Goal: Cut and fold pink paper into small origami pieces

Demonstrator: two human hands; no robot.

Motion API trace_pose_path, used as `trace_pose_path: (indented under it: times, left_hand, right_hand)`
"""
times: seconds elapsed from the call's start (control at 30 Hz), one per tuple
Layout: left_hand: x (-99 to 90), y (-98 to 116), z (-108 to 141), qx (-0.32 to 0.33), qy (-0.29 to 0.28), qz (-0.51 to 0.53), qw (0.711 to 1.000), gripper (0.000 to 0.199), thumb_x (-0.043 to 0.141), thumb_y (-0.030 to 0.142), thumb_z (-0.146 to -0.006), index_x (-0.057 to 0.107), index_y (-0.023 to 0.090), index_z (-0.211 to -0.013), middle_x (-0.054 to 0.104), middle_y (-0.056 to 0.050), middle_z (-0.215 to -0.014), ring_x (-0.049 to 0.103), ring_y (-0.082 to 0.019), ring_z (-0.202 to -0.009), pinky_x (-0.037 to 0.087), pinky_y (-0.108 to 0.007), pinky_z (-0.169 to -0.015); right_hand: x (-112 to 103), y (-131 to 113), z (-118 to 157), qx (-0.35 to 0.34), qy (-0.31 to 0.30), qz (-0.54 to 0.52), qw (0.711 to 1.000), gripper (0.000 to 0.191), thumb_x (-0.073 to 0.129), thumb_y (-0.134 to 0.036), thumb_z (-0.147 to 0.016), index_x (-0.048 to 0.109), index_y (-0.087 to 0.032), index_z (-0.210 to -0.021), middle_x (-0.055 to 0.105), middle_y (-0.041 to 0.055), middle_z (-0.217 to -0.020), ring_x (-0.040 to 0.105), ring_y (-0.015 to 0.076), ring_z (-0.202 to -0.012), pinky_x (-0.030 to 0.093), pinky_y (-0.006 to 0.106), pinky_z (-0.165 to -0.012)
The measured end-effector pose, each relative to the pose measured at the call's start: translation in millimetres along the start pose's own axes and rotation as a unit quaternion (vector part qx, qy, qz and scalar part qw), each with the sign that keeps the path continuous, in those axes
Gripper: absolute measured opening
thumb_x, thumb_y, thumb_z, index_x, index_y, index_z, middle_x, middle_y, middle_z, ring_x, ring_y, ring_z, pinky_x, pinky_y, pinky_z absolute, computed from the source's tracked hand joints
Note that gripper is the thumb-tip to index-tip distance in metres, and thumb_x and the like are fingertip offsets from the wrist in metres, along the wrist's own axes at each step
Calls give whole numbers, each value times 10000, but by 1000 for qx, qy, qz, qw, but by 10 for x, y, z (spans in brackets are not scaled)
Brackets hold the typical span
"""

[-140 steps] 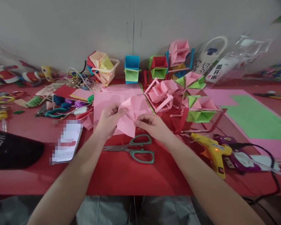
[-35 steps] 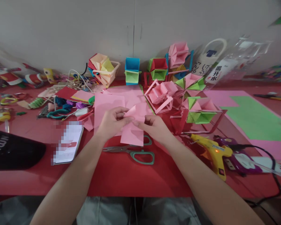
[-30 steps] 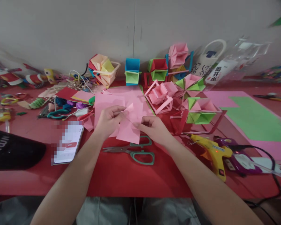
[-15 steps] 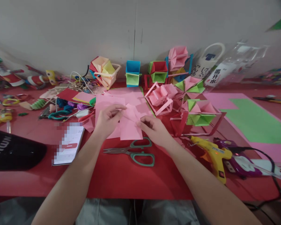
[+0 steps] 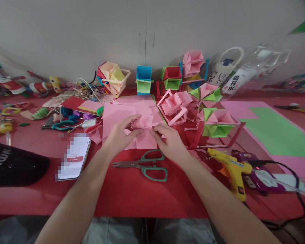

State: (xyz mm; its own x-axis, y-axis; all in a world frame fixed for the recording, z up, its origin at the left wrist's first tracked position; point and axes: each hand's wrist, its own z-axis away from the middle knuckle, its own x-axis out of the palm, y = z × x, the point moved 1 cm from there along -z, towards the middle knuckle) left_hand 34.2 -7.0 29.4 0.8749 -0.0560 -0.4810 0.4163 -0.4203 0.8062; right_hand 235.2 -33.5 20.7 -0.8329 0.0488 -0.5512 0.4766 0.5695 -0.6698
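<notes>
While the left hand (image 5: 122, 134) and right hand (image 5: 169, 139) pinch a folded pink paper (image 5: 146, 137) between them, fingers and thumbs closed on its opposite sides, the paper sits above the red worktop (image 5: 152, 200), just beyond the green-handled scissors (image 5: 142, 164) and in front of pink sheets (image 5: 118, 112); the phone (image 5: 75, 156) lies beside the left forearm.

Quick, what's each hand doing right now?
Left hand: holding the pink paper between thumb and fingers.
Right hand: closed, pinching the same paper's right side.
</notes>
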Motion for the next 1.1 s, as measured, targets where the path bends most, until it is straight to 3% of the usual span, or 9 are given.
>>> trace_pose_path:
  times: [0.1, 0.23, 0.37, 0.47, 0.67, 0.77, 0.97, 1.1]
  left_hand:
    - [5, 5, 9, 25, -12, -65, 997, 376, 707, 349, -838, 658, 230, -1191, 704, -59, -1144, 637, -219, -1029, 488, -330, -888]
    - [8, 26, 23, 29, -33, -103, 994, 248, 640, 400, -892, 680, 234, -1072, 719, -25, -946, 634, -184, -860, 474, -290, -783]
    - [5, 40, 33, 31, -50, -106, 993, 227, 597, 402, -921, 681, 234, -1049, 712, -20, -921, 618, -172, -816, 452, -272, -734]
    - [6, 44, 41, 27, -72, -102, 992, 246, 578, 407, -931, 679, 232, -1072, 706, -22, -902, 619, -170, -799, 456, -269, -718]
    - [23, 40, 62, 21, -73, -89, 993, 433, 530, 399, -956, 517, 263, -1367, 687, -45, -1069, 636, -195, -958, 482, -300, -813]
    - [35, 45, 62, 35, -90, -82, 992, 348, 480, 353, -980, 576, 250, -1298, 693, -51, -1057, 641, -194, -965, 488, -305, -836]
    - [51, 53, 58, 73, -111, -65, 989, 317, 475, 355, -985, 609, 224, -1242, 588, -108, -1346, 543, -241, -1252, 429, -407, -1056]
    - [87, 52, 70, 75, -119, -23, 990, 268, 478, 332, -986, 645, 226, -1167, 594, -104, -1327, 550, -235, -1245, 451, -407, -1045]
  right_hand:
    - [-3, -11, 4, -18, -6, 4, 1000, 167, 476, -164, -960, 641, -189, -955, 620, 70, -914, 585, 183, -837, 468, 307, -755]
    - [-19, -35, 8, -20, 25, 3, 999, 174, 498, -177, -959, 657, -201, -1027, 659, 84, -978, 617, 208, -933, 494, 346, -833]
    - [-32, -45, 11, 20, 74, -28, 997, 75, 606, -238, -918, 654, -214, -970, 682, 53, -924, 636, 186, -859, 515, 326, -795]
    - [-29, -34, 11, 61, 79, -58, 993, 112, 655, -275, -887, 649, -216, -982, 677, 37, -877, 636, 174, -802, 525, 322, -780]
    - [-12, -13, 10, 84, 73, -77, 991, 210, 658, -282, -871, 657, -208, -1067, 676, 31, -842, 638, 172, -781, 531, 324, -751]
    - [-8, -13, 11, 89, 75, -85, 990, 251, 659, -264, -861, 650, -207, -1106, 674, 20, -825, 635, 164, -763, 532, 317, -735]
    - [-10, -28, 9, 80, 68, -61, 993, 216, 674, -262, -859, 684, -221, -1071, 695, 28, -847, 649, 175, -784, 544, 332, -774]
    - [-19, -27, 6, 64, 60, -47, 995, 208, 671, -240, -863, 703, -228, -1068, 701, 28, -851, 646, 173, -776, 543, 330, -775]
